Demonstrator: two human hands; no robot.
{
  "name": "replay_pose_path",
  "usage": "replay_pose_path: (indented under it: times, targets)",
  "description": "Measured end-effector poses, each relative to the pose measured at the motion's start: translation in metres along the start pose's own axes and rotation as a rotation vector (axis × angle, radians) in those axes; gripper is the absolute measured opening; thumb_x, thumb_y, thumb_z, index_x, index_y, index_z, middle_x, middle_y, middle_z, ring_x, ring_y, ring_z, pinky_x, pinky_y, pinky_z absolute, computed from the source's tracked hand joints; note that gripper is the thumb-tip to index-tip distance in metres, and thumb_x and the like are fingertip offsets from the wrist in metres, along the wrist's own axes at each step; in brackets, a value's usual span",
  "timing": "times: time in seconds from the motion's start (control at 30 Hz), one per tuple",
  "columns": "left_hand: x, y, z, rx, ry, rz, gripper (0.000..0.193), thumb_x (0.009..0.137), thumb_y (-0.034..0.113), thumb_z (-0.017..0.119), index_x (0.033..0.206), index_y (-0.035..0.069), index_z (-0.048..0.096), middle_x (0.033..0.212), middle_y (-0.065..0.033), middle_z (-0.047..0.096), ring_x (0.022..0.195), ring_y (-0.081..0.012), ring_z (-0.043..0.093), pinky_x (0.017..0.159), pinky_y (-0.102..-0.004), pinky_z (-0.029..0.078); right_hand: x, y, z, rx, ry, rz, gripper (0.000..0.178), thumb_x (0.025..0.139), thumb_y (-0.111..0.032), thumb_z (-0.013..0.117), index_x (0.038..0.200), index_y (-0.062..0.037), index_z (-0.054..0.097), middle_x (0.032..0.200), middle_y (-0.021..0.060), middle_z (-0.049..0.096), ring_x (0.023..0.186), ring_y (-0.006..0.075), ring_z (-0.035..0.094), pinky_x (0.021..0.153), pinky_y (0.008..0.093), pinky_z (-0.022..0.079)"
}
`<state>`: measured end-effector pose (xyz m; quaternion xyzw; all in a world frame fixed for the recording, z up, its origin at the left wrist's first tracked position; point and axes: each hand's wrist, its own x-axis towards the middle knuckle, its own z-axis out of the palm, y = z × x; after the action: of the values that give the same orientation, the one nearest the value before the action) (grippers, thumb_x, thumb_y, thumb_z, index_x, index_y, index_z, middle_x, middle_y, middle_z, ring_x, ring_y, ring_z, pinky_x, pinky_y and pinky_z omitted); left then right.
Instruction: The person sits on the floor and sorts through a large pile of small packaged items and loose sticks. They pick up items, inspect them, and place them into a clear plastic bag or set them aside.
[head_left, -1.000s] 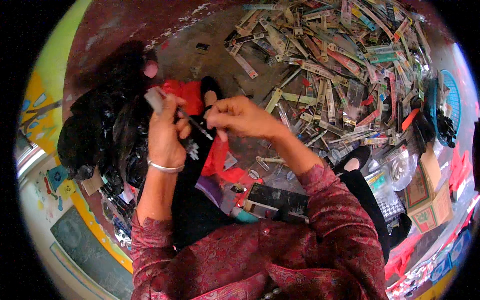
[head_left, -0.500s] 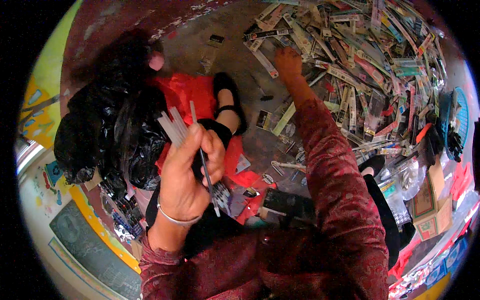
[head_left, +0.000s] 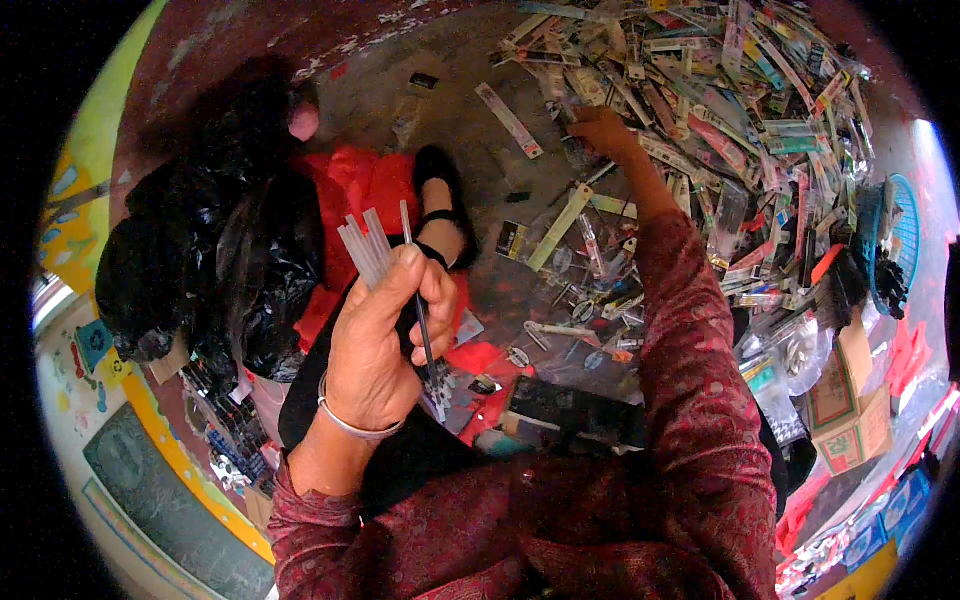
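Note:
My left hand [head_left: 375,320] is closed round a bundle of pen refills [head_left: 366,250], thin tubes whose clear ends stick up past the thumb. One refill stands apart from the others, its dark lower part crossing the fingers. Farther off, my right hand [head_left: 605,135] reaches down to the near left edge of a heap of narrow printed plastic sleeves [head_left: 700,130]. Its fingertips are blurred among the wrappers, so I cannot make out whether they grip anything. A single pale sleeve [head_left: 510,122] lies on the floor left of that hand, and a yellow-green strip [head_left: 560,228] lies nearer me.
Black plastic bags [head_left: 260,270] bulge at the left beside red plastic sheeting [head_left: 345,190]. At the right stand a blue basket [head_left: 893,235] and an opened cardboard box [head_left: 850,410]. A dark flat box [head_left: 570,410] lies near my lap. My shoe [head_left: 437,185] rests on the floor.
My right hand has shifted right and a little toward me along the heap's edge. My left hand still holds the refills, and the whole view has turned slightly.

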<state>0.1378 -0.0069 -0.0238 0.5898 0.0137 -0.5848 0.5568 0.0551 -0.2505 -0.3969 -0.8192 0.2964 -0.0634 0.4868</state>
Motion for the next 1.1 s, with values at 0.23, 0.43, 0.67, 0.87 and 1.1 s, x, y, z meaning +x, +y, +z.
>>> replay_pose_path:
  times: [0.23, 0.43, 0.67, 0.87, 1.1]
  targets:
    - [0.001, -0.004, 0.008, 0.029, 0.008, -0.032, 0.025, 0.086, 0.025, 0.043, 0.071, 0.006, 0.044, 0.062, -0.0016, 0.042, 0.047, -0.0047, 0.031, 0.039, -0.0163, 0.024, -0.052, 0.011, -0.044, 0.607, -0.25, 0.284, 0.018, 0.075, -0.022, 0.054, 0.071, -0.0038, 0.053, 0.058, 0.0048, 0.05, 0.044, 0.0116, 0.047, 0.037, 0.0251, 0.036]
    - [-0.001, -0.006, 0.019, 0.038, 0.039, -0.046, 0.023, 0.087, 0.024, 0.043, 0.07, 0.009, 0.042, 0.06, 0.0008, 0.036, 0.046, -0.0032, 0.028, 0.036, -0.0148, 0.024, -0.108, -0.013, -0.07, 0.737, -0.226, 0.286, 0.021, 0.071, -0.016, 0.06, 0.058, -0.0075, 0.045, 0.048, -0.0026, 0.04, 0.04, 0.0073, 0.04, 0.037, 0.0231, 0.031]
    - [-0.008, -0.015, 0.025, 0.087, 0.018, -0.056, 0.023, 0.087, 0.024, 0.043, 0.07, 0.008, 0.043, 0.061, 0.0008, 0.039, 0.047, -0.0032, 0.029, 0.038, -0.0151, 0.023, -0.148, 0.005, -0.106, 0.525, -0.401, 0.386, 0.017, 0.071, -0.014, 0.055, 0.06, -0.0075, 0.044, 0.049, -0.0022, 0.04, 0.038, 0.0079, 0.039, 0.038, 0.0233, 0.032]
    - [-0.011, -0.021, 0.036, 0.114, -0.042, -0.084, 0.023, 0.086, 0.025, 0.045, 0.071, 0.007, 0.045, 0.064, -0.0013, 0.043, 0.049, -0.0039, 0.032, 0.041, -0.0168, 0.025, -0.175, 0.006, -0.174, 0.169, -0.658, 0.089, 0.02, 0.07, -0.013, 0.056, 0.058, -0.0077, 0.041, 0.047, -0.0014, 0.039, 0.037, 0.0079, 0.038, 0.034, 0.0229, 0.029]
    - [0.014, -0.052, 0.042, 0.053, 0.035, -0.102, 0.018, 0.086, 0.022, 0.046, 0.078, 0.006, 0.046, 0.058, 0.0011, 0.039, 0.053, -0.0083, 0.038, 0.041, -0.0183, 0.028, -0.231, -0.076, -0.2, 0.957, -0.396, 0.513, 0.01, 0.073, -0.011, 0.059, 0.073, -0.0038, 0.052, 0.057, -0.0019, 0.049, 0.036, 0.0063, 0.043, 0.032, 0.0195, 0.031]
